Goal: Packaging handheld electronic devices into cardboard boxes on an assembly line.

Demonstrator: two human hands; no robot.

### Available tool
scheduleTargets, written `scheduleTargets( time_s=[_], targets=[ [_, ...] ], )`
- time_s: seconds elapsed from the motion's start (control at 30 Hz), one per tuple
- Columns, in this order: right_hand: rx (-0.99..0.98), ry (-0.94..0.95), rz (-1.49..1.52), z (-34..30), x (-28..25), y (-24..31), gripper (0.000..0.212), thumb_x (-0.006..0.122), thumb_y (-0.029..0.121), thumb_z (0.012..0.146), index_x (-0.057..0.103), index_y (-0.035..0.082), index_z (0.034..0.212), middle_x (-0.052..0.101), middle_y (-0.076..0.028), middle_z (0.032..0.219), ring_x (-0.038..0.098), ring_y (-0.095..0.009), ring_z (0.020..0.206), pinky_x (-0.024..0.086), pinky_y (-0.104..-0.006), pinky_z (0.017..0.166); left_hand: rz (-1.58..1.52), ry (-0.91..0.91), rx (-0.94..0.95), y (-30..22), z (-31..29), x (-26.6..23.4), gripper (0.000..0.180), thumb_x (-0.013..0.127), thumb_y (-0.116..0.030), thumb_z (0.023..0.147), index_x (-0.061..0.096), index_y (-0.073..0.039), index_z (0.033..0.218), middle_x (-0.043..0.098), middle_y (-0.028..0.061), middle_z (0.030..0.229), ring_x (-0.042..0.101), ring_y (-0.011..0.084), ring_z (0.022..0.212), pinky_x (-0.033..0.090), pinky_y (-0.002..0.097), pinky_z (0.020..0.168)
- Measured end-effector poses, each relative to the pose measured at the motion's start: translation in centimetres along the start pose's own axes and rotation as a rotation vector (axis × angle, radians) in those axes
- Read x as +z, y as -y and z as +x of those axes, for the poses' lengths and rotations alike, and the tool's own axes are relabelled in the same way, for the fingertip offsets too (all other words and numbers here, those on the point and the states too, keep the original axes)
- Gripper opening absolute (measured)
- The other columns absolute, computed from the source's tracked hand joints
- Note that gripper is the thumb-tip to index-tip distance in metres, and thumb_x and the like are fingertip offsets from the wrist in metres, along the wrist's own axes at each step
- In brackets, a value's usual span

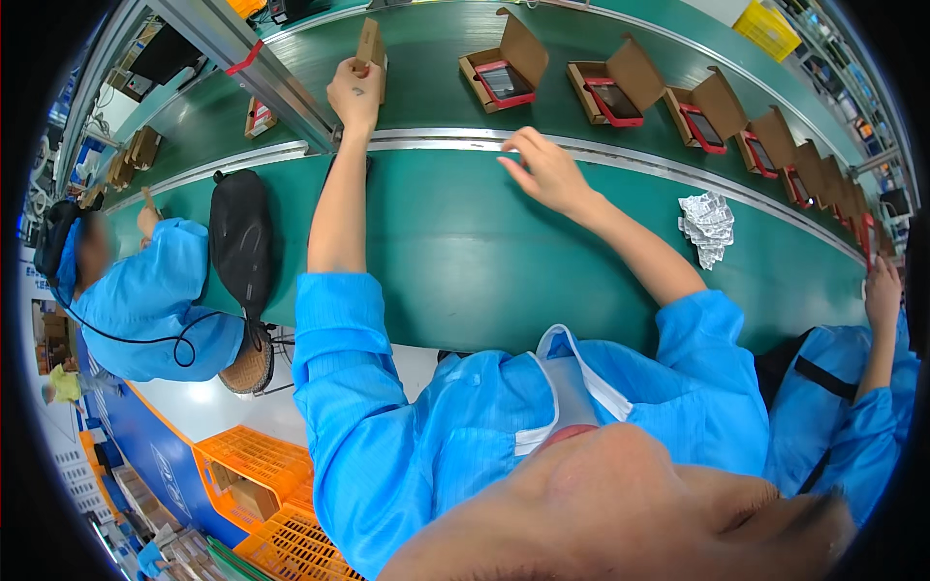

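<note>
My left hand (354, 95) reaches out over the green conveyor belt. Its fingers are closed on the edge of a small brown cardboard box (372, 46), seen nearly edge-on, so its contents are hidden. My right hand (550, 172) hovers by the metal rail with its fingers apart and holds nothing. The nearest box to it is an open cardboard box (524, 53) on the belt, with a red-edged device (505, 81) with a dark screen inside. A pile of small silvery-white packets (708, 229) lies on the green worktable to the right.
Several more open boxes (620, 79) with red-edged devices line the belt rightward. A black bag (241, 237) lies on the worktable at left. A metal post (247, 73) rises beside the belt. Co-workers in blue sit on both sides. Orange crates (257, 465) stand behind, lower left.
</note>
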State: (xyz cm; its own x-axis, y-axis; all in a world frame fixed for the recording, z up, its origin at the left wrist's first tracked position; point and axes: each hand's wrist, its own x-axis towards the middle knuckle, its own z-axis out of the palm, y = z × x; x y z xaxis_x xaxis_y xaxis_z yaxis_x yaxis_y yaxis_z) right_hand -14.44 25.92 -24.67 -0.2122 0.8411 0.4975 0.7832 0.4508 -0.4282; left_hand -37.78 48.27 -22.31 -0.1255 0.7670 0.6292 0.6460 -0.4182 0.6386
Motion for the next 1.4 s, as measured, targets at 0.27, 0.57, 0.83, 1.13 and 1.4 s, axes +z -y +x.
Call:
scheduleTargets(
  time_s=[0.27,0.57,0.83,1.13,1.4],
  targets=[
    [0.29,-0.12,0.09,10.2,6.7,1.5,0.032,0.058,0.026,0.088,0.051,-0.004,0.095,0.061,-0.026,0.086,0.062,-0.042,0.079,0.05,-0.0456,0.07,-0.531,0.357,-0.311,-6.0,-5.4,-1.2,0.026,0.059,-0.022,0.086,0.064,0.001,0.096,0.066,0.0216,0.077,0.067,0.0331,0.074,0.051,0.0379,0.07],
    [0.363,-0.129,-0.101,15.2,8.9,0.1,0.017,0.056,0.015,0.082,0.058,-0.001,0.088,0.065,-0.022,0.076,0.066,-0.038,0.075,0.053,-0.0458,0.065,-0.233,0.308,-0.16,0.6,-6.4,0.4,0.035,0.056,-0.021,0.09,0.061,0.007,0.111,0.068,0.0127,0.082,0.059,0.0117,0.071,0.047,0.0276,0.066],
    [0.061,-0.214,-0.084,15.5,8.3,3.5,0.014,0.055,0.015,0.082,0.056,0.002,0.087,0.065,-0.017,0.075,0.065,-0.034,0.068,0.052,-0.0428,0.055,-0.905,0.419,-0.723,0.3,-6.8,-0.8,0.053,0.045,-0.036,0.097,0.032,-0.005,0.138,0.058,0.0149,0.11,0.062,0.0208,0.091,0.052,0.0323,0.077],
    [-0.183,-0.334,-0.092,14.3,7.2,5.6,0.018,0.055,0.01,0.08,0.053,0.002,0.095,0.065,-0.016,0.081,0.065,-0.032,0.068,0.053,-0.0411,0.052,-1.44,0.469,-0.852,1.3,-7.4,-1.9,0.056,0.027,-0.051,0.097,0.034,-0.012,0.137,0.044,0.0089,0.135,0.044,0.0299,0.124,0.041,0.0496,0.099],
    [0.457,-0.231,0.239,15.4,10.1,-5.1,0.026,0.046,0.016,0.088,0.056,-0.004,0.101,0.063,-0.027,0.093,0.061,-0.04,0.093,0.048,-0.0451,0.081,-1.524,0.425,-0.869,1.3,-7.5,-4.2,0.057,0.026,-0.048,0.098,0.033,-0.005,0.134,0.043,0.0263,0.128,0.042,0.0451,0.119,0.032,0.0629,0.101]
  ],
)
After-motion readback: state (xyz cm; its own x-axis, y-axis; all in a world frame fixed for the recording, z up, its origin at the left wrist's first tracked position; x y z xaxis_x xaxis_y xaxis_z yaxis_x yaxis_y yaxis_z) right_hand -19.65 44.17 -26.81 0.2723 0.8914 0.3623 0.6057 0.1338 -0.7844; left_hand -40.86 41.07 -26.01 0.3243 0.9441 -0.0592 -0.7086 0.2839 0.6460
